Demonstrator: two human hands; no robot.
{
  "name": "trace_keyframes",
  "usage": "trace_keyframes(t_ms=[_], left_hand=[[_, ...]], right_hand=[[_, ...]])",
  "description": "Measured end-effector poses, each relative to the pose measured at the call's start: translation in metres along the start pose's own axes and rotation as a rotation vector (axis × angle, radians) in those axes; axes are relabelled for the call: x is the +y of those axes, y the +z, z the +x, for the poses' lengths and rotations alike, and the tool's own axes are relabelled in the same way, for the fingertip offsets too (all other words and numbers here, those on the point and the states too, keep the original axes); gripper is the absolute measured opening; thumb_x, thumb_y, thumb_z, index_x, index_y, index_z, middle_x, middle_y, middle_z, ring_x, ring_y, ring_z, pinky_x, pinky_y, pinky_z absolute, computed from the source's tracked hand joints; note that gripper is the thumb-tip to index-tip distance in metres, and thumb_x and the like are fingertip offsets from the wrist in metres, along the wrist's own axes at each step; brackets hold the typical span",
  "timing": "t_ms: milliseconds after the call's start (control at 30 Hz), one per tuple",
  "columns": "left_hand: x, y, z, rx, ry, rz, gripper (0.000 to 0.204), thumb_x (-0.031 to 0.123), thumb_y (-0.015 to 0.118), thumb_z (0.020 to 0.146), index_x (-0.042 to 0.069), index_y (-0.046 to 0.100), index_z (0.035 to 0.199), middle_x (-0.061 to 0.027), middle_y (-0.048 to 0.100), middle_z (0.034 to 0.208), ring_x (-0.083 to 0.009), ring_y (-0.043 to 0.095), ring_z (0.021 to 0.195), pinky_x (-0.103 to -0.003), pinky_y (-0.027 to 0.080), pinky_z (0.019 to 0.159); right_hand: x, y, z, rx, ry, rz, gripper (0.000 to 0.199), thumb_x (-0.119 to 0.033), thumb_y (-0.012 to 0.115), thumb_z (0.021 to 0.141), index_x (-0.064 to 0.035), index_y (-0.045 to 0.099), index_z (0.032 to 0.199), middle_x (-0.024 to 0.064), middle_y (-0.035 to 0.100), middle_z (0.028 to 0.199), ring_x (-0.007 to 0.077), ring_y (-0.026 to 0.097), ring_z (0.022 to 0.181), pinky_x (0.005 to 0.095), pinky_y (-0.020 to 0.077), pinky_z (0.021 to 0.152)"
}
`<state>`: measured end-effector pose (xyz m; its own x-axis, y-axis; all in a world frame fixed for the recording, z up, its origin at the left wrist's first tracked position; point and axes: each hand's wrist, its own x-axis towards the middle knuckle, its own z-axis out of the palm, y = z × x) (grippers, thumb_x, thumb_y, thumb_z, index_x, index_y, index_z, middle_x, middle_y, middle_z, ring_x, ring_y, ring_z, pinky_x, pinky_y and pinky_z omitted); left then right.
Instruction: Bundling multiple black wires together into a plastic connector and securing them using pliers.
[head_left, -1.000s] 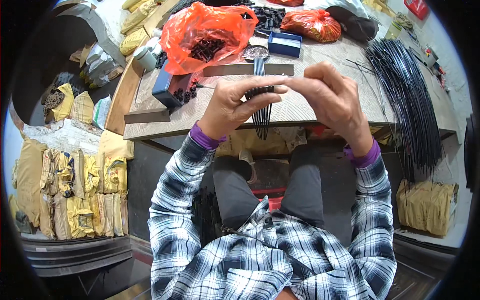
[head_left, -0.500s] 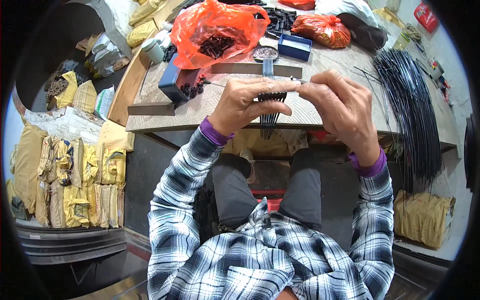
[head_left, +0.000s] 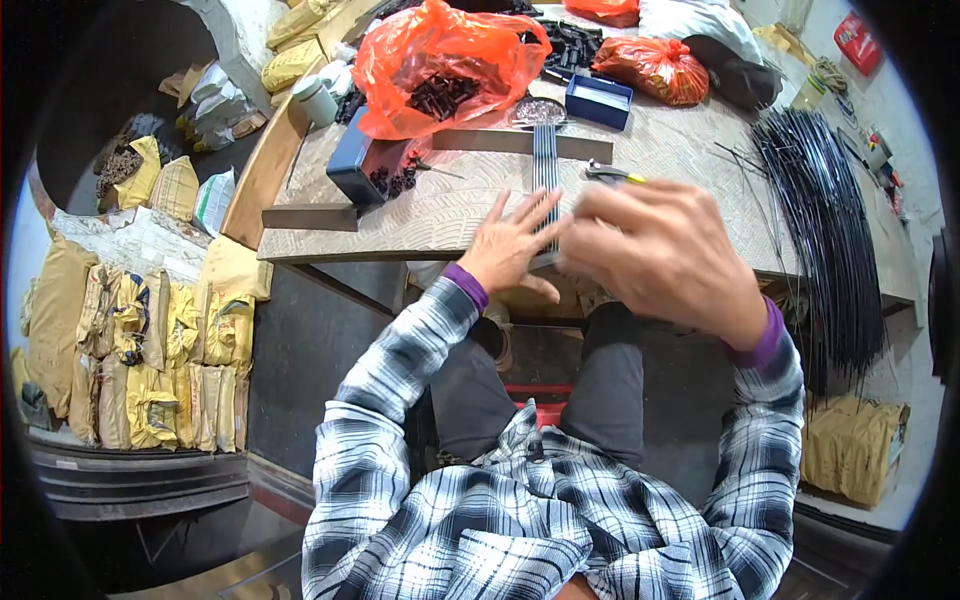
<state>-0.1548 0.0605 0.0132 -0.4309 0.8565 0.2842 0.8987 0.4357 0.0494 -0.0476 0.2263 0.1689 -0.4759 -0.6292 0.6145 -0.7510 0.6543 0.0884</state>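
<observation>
My left hand (head_left: 515, 245) is at the table's front edge with its fingers spread. Its fingertips reach the near part of a row of thin grey rods (head_left: 545, 165); whether they touch them I cannot tell. Close on its right is my right hand (head_left: 665, 255), raised, its fingers curled and smeared by motion, so anything in them cannot be made out. The rods run lengthwise across a flat grey bar (head_left: 485, 142) toward a small dish of shiny bits (head_left: 539, 112). Pliers with a yellow handle (head_left: 612, 174) lie just beyond my right hand.
A red plastic bag of dark parts (head_left: 440, 95) and a blue box (head_left: 352, 165) stand on the table (head_left: 440, 225)'s left. A shallow blue box (head_left: 598, 100) and a tied red bag (head_left: 655, 70) are farther back. Long black rods (head_left: 825, 220) overhang the right side.
My hands were together above the rods and have come apart. The left has lowered and spread its fingers; the right has moved nearer and blurs. The pliers now show.
</observation>
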Motion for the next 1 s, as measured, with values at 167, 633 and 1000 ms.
trace_keyframes(t_ms=[167, 633, 1000], left_hand=[[0.003, 0.038, -0.007, 0.228, -0.004, 0.262, 0.067, 0.028, 0.068, 0.062, 0.021, 0.046, 0.124, -0.0048, 0.04, 0.134, -0.0226, 0.034, 0.127, -0.046, 0.025, 0.103], [-0.015, -0.093, -0.018, 0.111, 0.262, 0.261, 0.023, 0.033, 0.064, 0.063, 0.012, 0.054, 0.059, -0.0028, 0.049, 0.065, -0.0185, 0.053, 0.07, -0.03, 0.044, 0.055], [0.087, -0.006, -0.013, -0.535, 0.729, 0.204, 0.013, 0.03, 0.065, 0.056, 0.018, 0.06, 0.058, 0.0032, 0.058, 0.059, -0.015, 0.059, 0.065, -0.028, 0.041, 0.055]], right_hand=[[-0.025, -0.038, -0.029, -0.281, -0.051, 0.268, 0.017, -0.017, 0.063, 0.061, -0.0099, 0.055, 0.073, 0.0022, 0.049, 0.068, 0.0151, 0.049, 0.049, 0.0317, 0.0361, 0.042], [-0.069, -0.032, -0.198, -0.254, 1.063, 0.855, 0.037, -0.022, 0.071, 0.069, -0.0033, 0.055, 0.096, 0.006, 0.052, 0.089, 0.0176, 0.052, 0.071, 0.029, 0.0438, 0.063], [-0.148, 0.276, -0.286, -0.883, 0.882, 1.205, 0.028, -0.012, 0.06, 0.079, -0.0022, 0.055, 0.105, 0.0133, 0.061, 0.085, 0.0186, 0.058, 0.084, 0.0298, 0.0453, 0.072]])
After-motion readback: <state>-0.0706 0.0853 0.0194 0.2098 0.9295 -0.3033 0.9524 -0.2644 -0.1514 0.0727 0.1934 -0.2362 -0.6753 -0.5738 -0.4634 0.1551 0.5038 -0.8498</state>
